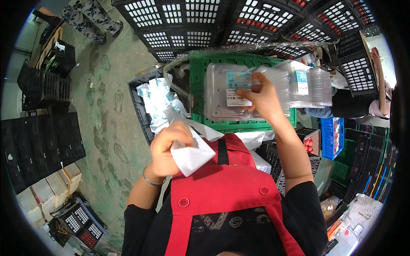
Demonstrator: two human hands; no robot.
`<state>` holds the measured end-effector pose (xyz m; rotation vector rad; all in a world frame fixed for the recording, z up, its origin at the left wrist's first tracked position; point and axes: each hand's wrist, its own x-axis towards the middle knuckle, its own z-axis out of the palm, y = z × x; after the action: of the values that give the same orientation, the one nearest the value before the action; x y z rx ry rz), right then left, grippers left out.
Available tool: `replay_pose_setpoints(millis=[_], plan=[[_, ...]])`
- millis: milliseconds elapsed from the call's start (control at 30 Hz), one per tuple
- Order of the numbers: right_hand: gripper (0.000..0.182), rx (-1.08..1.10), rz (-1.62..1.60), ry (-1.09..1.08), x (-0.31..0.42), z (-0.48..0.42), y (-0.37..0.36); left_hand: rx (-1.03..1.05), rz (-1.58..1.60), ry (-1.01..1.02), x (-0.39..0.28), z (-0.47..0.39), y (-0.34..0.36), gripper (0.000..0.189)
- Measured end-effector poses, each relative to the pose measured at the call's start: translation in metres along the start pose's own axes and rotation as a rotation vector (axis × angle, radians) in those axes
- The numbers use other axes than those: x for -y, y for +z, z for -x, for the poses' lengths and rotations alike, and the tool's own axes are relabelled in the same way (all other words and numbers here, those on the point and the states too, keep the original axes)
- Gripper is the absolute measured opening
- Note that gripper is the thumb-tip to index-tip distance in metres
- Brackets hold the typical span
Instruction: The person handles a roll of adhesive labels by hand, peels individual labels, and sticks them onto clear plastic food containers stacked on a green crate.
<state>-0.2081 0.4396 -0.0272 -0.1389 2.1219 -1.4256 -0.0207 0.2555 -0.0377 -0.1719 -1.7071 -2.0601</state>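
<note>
My left hand (169,147), with a bracelet at the wrist, grips a strip of white backing paper (193,155) in front of the red apron. A printed blue and white label (238,96) lies on the end of a row of nested clear plastic clamshell boxes (216,92). Fingers of my right hand (261,94) touch this label at its right side, thumb on its face. Farther right in the row, another clear box bears a similar label (301,82). The boxes rest on an upturned-looking green plastic crate (198,67).
A black crate (137,108) full of crumpled label backing stands left of the green crate. Stacked black crates (179,19) rise behind. A blue crate (331,137) stands at the right. Two other people are partly in view, at the upper left and far right.
</note>
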Motion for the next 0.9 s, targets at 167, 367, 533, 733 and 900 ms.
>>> replay_pose_setpoints(millis=[167, 367, 533, 733, 900], plan=[[0.058, 0.012, 0.093, 0.074, -0.019, -0.031, 0.019, 0.201, -0.555, 0.269, -0.039, -0.022, -0.019, 0.025], [0.084, -0.102, 0.822, 0.016, -0.032, -0.038, 0.031, 0.0, -0.423, 0.084, -0.077, -0.001, -0.018, 0.027], [0.109, -0.618, 1.163, -0.415, -0.021, 0.004, 0.001, 0.23, -0.474, 0.396, -0.092, -0.012, -0.037, 0.022], [0.097, -0.642, 0.919, -0.142, -0.072, 0.012, -0.034, 0.256, -0.34, 0.232, -0.095, -0.012, -0.005, 0.02], [0.059, -0.639, 0.785, -0.192, -0.058, 0.029, -0.041, 0.272, -0.339, 0.246, -0.088, -0.012, 0.015, 0.019]])
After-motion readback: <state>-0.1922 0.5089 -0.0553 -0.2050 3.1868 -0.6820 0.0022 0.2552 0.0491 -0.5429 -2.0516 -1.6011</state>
